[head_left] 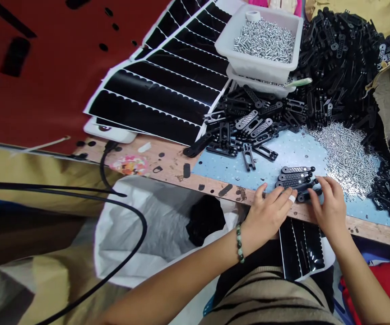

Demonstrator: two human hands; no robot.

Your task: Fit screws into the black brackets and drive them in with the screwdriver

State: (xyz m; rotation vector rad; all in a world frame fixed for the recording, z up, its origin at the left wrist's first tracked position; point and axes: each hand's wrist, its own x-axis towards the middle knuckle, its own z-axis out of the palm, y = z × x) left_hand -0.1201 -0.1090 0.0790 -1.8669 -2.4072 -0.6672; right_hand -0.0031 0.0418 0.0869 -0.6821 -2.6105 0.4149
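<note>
Fingers of my left hand (266,216) lie bent over the near side of a row of black plastic parts (293,177) on the table's front edge; my right hand (330,212) has thumb and forefinger apart at the row's right end. I cannot tell whether either hand grips a piece.

At eleven o'clock from the row sits a white tub (276,72), well filled with silver screws (264,40), a white roll (253,16) in its far left corner. It stands on a second white tub (242,80), whose contents are mostly hidden; a pale green stick (299,82) juts out at its right. At one o'clock, a big black pile (337,67) of similar parts spreads beside a torn brown bag (386,97). At two o'clock lies a loose screw heap (350,160). At eight o'clock, below the table, an open white sack (147,253) holds a black bundle (206,221), too dark to make out.
</note>
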